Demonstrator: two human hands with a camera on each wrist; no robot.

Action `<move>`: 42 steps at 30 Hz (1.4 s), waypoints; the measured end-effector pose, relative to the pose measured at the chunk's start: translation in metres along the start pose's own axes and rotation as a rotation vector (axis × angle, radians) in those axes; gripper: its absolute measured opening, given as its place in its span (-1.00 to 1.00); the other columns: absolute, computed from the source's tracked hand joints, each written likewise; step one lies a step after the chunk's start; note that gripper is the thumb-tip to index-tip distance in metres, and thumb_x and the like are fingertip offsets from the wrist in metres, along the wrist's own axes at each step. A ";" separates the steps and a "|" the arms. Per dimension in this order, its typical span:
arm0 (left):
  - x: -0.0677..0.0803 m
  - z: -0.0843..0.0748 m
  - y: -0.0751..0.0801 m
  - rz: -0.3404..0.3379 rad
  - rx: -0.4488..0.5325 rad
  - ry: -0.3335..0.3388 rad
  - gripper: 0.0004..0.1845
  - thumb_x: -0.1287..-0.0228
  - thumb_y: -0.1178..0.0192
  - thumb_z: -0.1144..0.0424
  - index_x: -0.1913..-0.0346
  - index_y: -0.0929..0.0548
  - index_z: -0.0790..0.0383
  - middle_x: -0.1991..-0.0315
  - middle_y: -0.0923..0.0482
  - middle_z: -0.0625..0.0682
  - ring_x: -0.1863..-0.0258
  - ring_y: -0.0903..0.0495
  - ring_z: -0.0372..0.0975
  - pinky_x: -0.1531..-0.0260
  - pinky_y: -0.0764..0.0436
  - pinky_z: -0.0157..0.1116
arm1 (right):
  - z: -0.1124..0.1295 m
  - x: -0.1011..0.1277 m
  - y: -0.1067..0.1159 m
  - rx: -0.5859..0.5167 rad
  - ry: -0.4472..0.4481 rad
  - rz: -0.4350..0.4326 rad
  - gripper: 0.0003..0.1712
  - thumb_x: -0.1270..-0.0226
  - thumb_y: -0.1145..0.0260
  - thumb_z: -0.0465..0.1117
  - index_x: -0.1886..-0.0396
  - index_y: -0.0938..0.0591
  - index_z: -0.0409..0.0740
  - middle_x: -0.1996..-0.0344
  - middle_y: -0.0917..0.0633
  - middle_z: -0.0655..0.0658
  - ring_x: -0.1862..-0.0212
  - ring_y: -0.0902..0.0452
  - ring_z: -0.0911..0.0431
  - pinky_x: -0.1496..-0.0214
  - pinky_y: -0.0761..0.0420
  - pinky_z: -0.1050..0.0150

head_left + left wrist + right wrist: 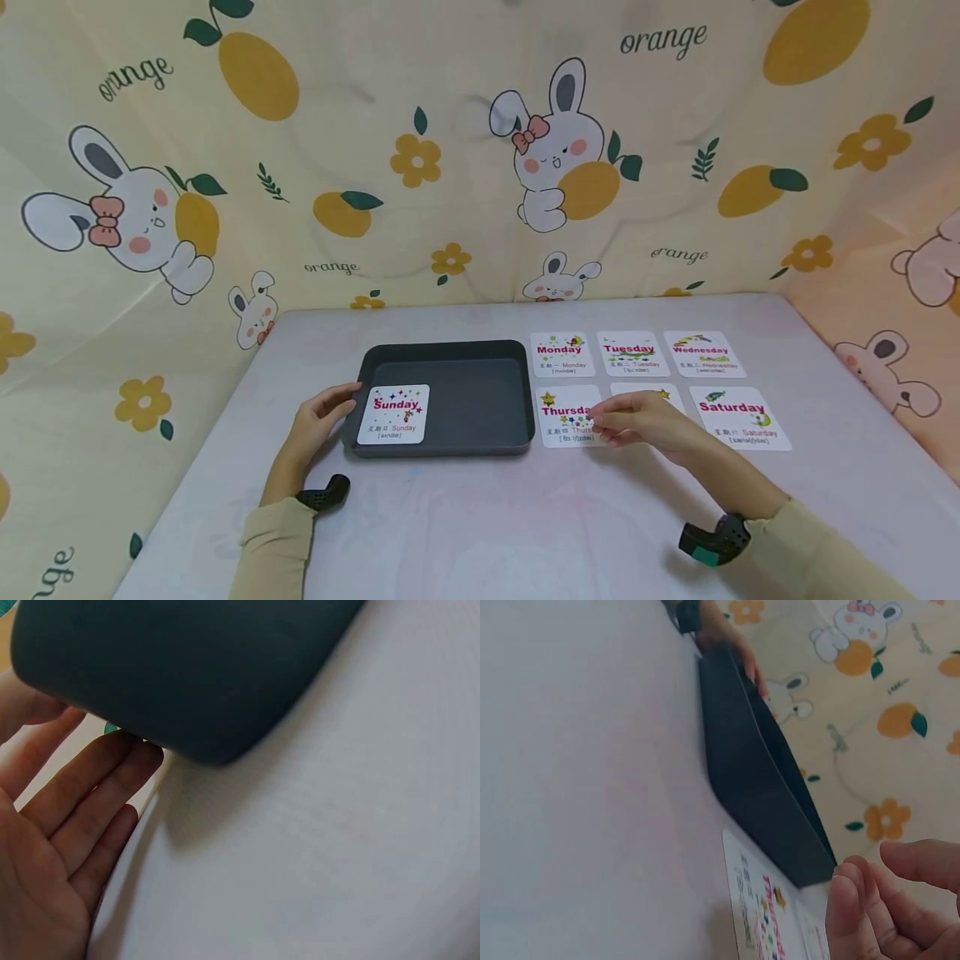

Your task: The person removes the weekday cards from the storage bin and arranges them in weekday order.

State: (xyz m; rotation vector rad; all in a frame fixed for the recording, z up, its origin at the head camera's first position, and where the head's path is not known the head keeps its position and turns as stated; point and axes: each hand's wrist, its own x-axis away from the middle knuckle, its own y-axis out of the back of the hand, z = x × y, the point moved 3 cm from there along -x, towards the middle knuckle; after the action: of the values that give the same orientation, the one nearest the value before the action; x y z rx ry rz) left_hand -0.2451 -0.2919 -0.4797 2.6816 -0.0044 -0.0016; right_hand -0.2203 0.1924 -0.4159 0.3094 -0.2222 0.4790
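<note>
A dark grey tray (480, 408) lies on the table with a white "Sunday" card (393, 421) flat in its left part. Against the tray's left side, my left hand (318, 421) touches the rim with extended fingers; the left wrist view shows those fingers (97, 780) at the tray's wall. My right hand (648, 421) hovers over the cards, overlapping the right edge of the "Thursday" card (558, 417). It also covers most of the card beside it (670, 398), hiding that card's word. In the right wrist view, thumb and fingers (847, 900) are apart with nothing between them.
Right of the tray, cards lie in two rows. "Monday" (562, 356), "Tuesday" (633, 354) and "Wednesday" (705, 354) form the back row; "Saturday" (740, 418) ends the front row. A patterned cloth (457, 75) hangs behind the white table (480, 525).
</note>
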 end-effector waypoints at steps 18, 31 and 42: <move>-0.002 0.003 -0.002 -0.009 0.008 -0.026 -0.56 -0.41 -0.10 0.12 -0.27 -0.49 0.19 -0.33 -0.44 0.16 0.02 -0.37 -0.79 0.00 -0.34 -0.79 | 0.023 -0.028 -0.043 -0.036 0.008 0.053 -0.53 -0.31 -0.29 -0.20 -0.02 -0.56 -0.55 0.38 -0.77 -0.02 0.37 -0.63 0.22 0.21 -0.70 0.37; -0.003 0.003 -0.001 -0.015 0.001 -0.019 -0.55 -0.41 -0.10 0.08 -0.27 -0.49 0.19 -0.33 -0.44 0.17 0.02 -0.37 -0.79 0.00 -0.35 -0.79 | 0.038 -0.047 -0.071 -0.043 0.016 0.092 -0.57 -0.34 -0.25 -0.23 -0.04 -0.56 -0.52 0.26 -0.77 -0.23 0.33 -0.69 0.20 0.16 -0.72 0.31; -0.003 0.004 -0.001 -0.015 0.012 -0.041 -0.56 -0.41 -0.10 0.10 -0.26 -0.50 0.21 -0.32 -0.44 0.21 0.02 -0.39 -0.78 0.00 -0.37 -0.77 | 0.047 -0.066 -0.098 -0.118 0.017 0.112 -0.57 -0.36 -0.22 -0.26 -0.08 -0.53 -0.53 0.24 -0.77 -0.24 0.35 -0.68 0.23 0.18 -0.72 0.34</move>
State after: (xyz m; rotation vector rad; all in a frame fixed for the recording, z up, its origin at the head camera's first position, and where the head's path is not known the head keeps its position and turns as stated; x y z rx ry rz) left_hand -0.2484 -0.2928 -0.4833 2.6927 0.0026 -0.0614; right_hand -0.2367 0.0665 -0.4144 0.1777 -0.2511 0.5762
